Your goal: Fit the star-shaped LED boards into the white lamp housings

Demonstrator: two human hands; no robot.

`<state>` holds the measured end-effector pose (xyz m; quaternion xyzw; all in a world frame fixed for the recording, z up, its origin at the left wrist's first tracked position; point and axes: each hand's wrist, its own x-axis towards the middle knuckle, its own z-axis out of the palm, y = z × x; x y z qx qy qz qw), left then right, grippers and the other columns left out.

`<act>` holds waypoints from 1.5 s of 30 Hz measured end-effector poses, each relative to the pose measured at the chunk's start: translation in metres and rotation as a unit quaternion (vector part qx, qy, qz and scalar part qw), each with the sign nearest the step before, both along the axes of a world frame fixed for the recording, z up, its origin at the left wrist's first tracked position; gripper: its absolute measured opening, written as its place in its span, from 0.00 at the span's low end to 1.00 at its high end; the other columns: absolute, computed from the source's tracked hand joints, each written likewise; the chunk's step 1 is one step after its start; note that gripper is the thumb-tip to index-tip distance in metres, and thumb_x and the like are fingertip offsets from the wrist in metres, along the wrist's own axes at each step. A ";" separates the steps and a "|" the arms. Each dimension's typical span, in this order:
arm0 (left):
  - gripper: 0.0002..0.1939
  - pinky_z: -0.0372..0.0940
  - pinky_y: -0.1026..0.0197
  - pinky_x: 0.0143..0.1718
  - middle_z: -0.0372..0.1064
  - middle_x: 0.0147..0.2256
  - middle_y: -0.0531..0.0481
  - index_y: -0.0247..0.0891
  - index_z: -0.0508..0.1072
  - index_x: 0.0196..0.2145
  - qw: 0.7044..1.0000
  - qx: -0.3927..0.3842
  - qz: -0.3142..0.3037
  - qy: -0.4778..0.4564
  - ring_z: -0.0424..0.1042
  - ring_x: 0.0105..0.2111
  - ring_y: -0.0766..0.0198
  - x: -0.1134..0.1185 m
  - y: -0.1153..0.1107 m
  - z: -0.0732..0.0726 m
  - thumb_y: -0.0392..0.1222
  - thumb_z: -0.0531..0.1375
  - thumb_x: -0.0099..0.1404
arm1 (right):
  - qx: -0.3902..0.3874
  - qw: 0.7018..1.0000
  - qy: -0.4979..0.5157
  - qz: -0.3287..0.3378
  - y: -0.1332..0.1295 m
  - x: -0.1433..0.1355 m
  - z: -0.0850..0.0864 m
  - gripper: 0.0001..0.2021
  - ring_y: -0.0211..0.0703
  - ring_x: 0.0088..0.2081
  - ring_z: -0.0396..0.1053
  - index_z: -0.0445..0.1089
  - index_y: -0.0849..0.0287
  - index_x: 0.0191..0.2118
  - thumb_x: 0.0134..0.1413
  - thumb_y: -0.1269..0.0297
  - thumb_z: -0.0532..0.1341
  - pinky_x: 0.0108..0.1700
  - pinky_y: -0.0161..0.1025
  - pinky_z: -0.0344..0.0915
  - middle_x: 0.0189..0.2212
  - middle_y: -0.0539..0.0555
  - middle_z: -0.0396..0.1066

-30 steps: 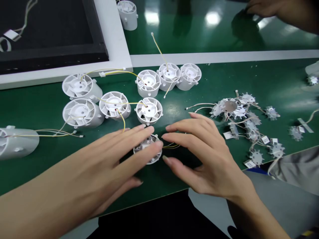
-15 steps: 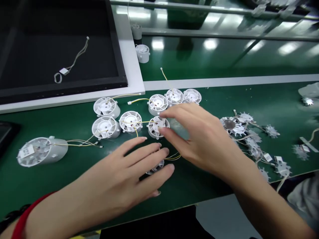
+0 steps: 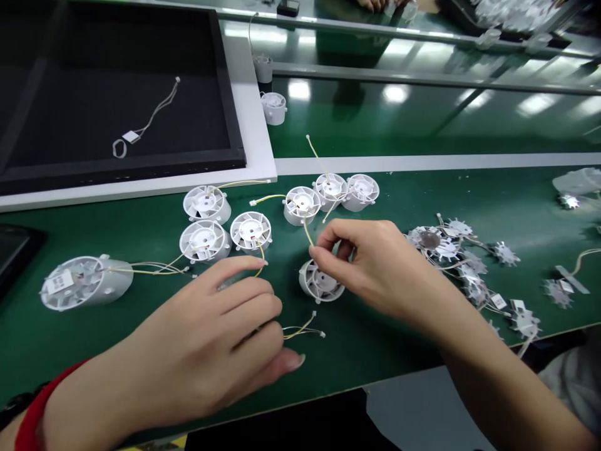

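Observation:
My right hand (image 3: 359,260) pinches a thin yellow wire (image 3: 307,230) above a round white fan housing (image 3: 323,285). My left hand (image 3: 230,338) is curled low over the table, its index fingertip by the yellow wire of another white fan (image 3: 251,230). Wires with small connectors (image 3: 303,331) come out from under its fingers; what they belong to is hidden. Two white fans (image 3: 205,241) stand at the left of the group. Three more (image 3: 302,205) form a row behind my right hand.
A large white fan housing (image 3: 87,282) lies tilted at the left. Behind it is a black panel with a white frame (image 3: 260,147). Loose white impellers with wires (image 3: 472,279) are heaped at the right. A person's hands (image 3: 373,5) show at the top.
The fan by my right hand has moved toward me and rightward, away from the fan beside it. My right fingers have closed on its wire. My left fingers have curled in.

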<state>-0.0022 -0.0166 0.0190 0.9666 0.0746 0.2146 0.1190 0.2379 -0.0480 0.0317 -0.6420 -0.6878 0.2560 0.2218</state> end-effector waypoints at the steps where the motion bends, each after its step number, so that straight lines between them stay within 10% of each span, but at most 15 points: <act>1: 0.14 0.67 0.48 0.57 0.73 0.29 0.54 0.38 0.72 0.32 1.000 0.002 0.011 -0.010 0.74 0.32 0.62 0.002 -0.003 0.000 0.36 0.56 0.78 | -0.022 0.999 0.032 -0.009 -0.003 0.002 -0.001 0.09 0.32 0.20 0.62 0.70 0.58 0.29 0.61 0.70 0.64 0.24 0.34 0.56 0.21 0.44 0.70; 12: 0.17 0.71 0.40 0.48 0.77 0.36 0.46 0.34 0.74 0.40 0.994 0.042 0.104 0.016 0.78 0.34 0.53 0.035 -0.030 -0.015 0.47 0.52 0.81 | -0.135 0.955 0.263 -0.034 -0.028 0.001 -0.018 0.17 0.34 0.19 0.67 0.69 0.58 0.56 0.63 0.65 0.65 0.20 0.31 0.64 0.25 0.43 0.70; 19: 0.17 0.66 0.35 0.61 0.77 0.55 0.37 0.35 0.78 0.47 0.996 0.030 0.079 0.036 0.76 0.57 0.45 0.031 -0.023 -0.018 0.26 0.51 0.73 | -0.195 0.911 0.359 -0.051 -0.027 0.016 -0.020 0.10 0.34 0.21 0.72 0.72 0.60 0.29 0.61 0.65 0.68 0.25 0.30 0.70 0.20 0.45 0.71; 23: 0.12 0.71 0.34 0.60 0.80 0.51 0.36 0.31 0.79 0.45 0.997 0.020 0.070 0.029 0.80 0.52 0.45 0.029 -0.017 -0.013 0.34 0.54 0.77 | -0.185 0.896 0.391 -0.095 -0.032 0.018 -0.025 0.07 0.36 0.23 0.75 0.72 0.60 0.31 0.58 0.66 0.69 0.26 0.31 0.72 0.23 0.48 0.75; 34: 0.29 0.79 0.41 0.53 0.82 0.39 0.43 0.35 0.80 0.34 0.994 0.081 0.056 0.055 0.85 0.41 0.52 0.031 -0.009 -0.004 0.32 0.42 0.81 | -0.138 0.972 0.175 -0.080 -0.042 0.010 -0.028 0.12 0.34 0.24 0.60 0.69 0.58 0.29 0.65 0.63 0.60 0.24 0.33 0.56 0.23 0.46 0.67; 39: 0.28 0.78 0.34 0.50 0.81 0.46 0.36 0.32 0.79 0.53 0.987 0.107 0.044 0.111 0.83 0.42 0.44 0.037 -0.007 -0.003 0.30 0.40 0.78 | -0.121 0.988 0.084 -0.055 -0.045 0.005 -0.026 0.10 0.35 0.24 0.63 0.70 0.56 0.33 0.68 0.65 0.59 0.27 0.35 0.55 0.23 0.45 0.71; 45: 0.25 0.78 0.41 0.36 0.77 0.37 0.38 0.36 0.79 0.44 0.982 0.123 0.009 0.140 0.79 0.37 0.43 0.041 0.002 -0.003 0.30 0.41 0.74 | 0.033 0.978 -0.195 -0.075 -0.047 0.040 -0.021 0.11 0.52 0.38 0.75 0.76 0.62 0.51 0.65 0.67 0.66 0.39 0.44 0.67 0.38 0.57 0.79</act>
